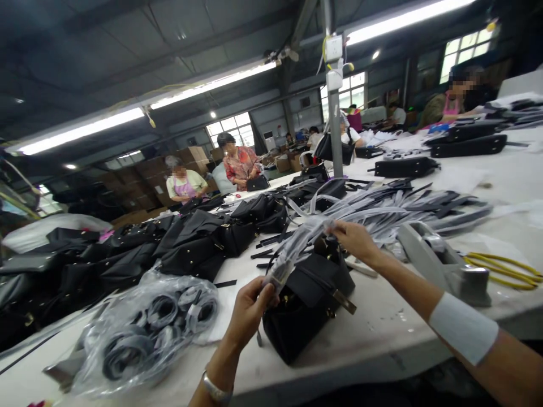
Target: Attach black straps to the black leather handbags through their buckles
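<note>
My left hand (251, 308), with a metal bangle on its wrist, is closed round the near end of a plastic-wrapped strap (291, 257). Further along, the fingers of my right hand (355, 242) pinch the same strap, which is stretched between both hands. Below it a black handbag (299, 316) sits on the table, with a gold-coloured clasp piece (344, 302) sticking out. Behind my right hand lies a heap of more wrapped straps (382, 209). Left of my left hand is a clear plastic bag (148, 333) with several coiled straps in it.
A grey tape dispenser (441, 263) and yellow bands (504, 268) lie on the right. Black handbags (195, 243) are piled along the left; others (466, 141) lie at the back right. A metal post (335, 124) rises beyond the straps. Several people work farther off.
</note>
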`<state>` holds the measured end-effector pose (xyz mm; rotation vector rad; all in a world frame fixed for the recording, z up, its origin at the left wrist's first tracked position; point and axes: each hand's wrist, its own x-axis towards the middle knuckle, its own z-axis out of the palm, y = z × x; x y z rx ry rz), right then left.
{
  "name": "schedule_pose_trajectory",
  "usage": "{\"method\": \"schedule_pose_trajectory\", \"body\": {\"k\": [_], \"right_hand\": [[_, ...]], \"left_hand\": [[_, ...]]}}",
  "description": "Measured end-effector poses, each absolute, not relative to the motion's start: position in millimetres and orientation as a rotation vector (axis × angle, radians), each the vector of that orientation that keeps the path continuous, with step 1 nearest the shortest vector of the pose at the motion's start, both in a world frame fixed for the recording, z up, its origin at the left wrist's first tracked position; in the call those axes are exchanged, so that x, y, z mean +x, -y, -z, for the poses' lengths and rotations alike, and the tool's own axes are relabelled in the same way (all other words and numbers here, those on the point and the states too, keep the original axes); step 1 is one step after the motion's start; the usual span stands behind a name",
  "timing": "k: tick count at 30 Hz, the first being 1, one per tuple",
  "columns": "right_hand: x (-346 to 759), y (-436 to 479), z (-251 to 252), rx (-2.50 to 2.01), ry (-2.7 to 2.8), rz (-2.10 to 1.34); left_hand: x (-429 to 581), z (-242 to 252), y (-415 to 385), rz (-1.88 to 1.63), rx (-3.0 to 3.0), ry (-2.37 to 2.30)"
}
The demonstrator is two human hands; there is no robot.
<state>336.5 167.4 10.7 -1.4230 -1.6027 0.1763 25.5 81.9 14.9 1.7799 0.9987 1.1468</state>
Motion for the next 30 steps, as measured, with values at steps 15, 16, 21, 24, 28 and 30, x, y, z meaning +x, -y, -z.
{"method": "schedule_pose_trajectory", "body": {"k": [15,16,21,24,28,30], "right_hand": [[289.0,-91.6,-34.8,-1.252,1.589,-0.026],[285.4,-69.7,-26.0,-1.243,1.601,-0.061],[263.8,-16.6,19.6,-1.215,1.85,-0.301],[251.9,-16.8,32.2,-1.252,1.876,-0.352],[241.1,-20.5,29.1,-1.313,1.842,-0.54],[238.2,-20.0,26.2,-1.344,1.821,-0.598]], "left_hand": [[52.7,2.6,-54.8,-1.413,1.896,-1.081],[50.0,11.3,-50.6,-1.473,1.836,-1.118],[41.3,58.2,-16.7,-1.468,1.542,-1.25],[42.7,76.3,-0.8,-1.385,1.541,-1.232],[47.1,79.6,2.2,-1.446,1.459,-1.167],[49.7,77.4,-0.2,-1.467,1.389,-1.121]]}}
